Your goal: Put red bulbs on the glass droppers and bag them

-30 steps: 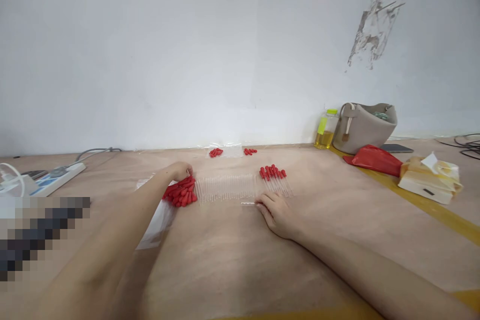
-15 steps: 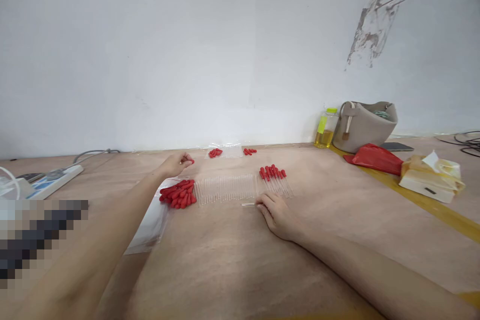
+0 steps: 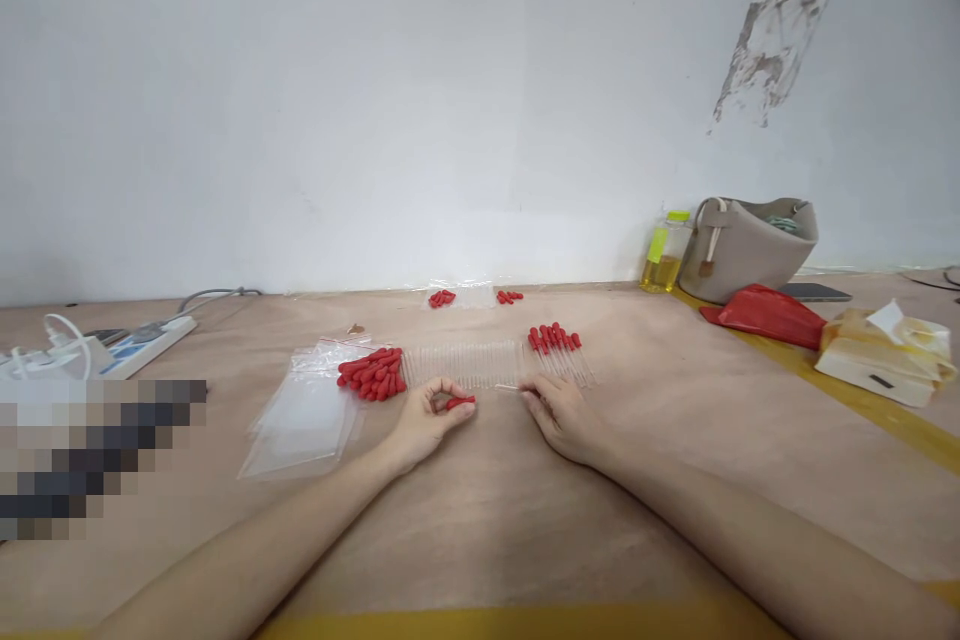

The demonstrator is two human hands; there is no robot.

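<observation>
Pinched in my left hand [image 3: 429, 423] is a red rubber dropper bulb [image 3: 460, 402], its narrow end toward the right. My right hand [image 3: 561, 414] grips a thin clear glass tube [image 3: 508, 387], which points left toward the bulb; the two are apart. Behind my hands lies a row of clear glass tubes [image 3: 465, 363]. A heap of red bulbs [image 3: 371, 375] sits left of that row. To its right are several droppers [image 3: 555, 340], glass tubes with red bulbs on their ends.
Clear plastic bags [image 3: 304, 420] lie under and beside the heap. Small groups of red bulbs [image 3: 442, 298] rest near the wall. On the right stand a bottle [image 3: 661, 255], a grey bag [image 3: 750, 250], a red pouch [image 3: 772, 317] and a tissue pack [image 3: 885, 360]. A power strip [image 3: 154, 345] is at left.
My left hand has come from beyond the heap of bulbs toward my right hand, carrying a red bulb. My right hand stays near the same place with the tube. The view has shifted slightly.
</observation>
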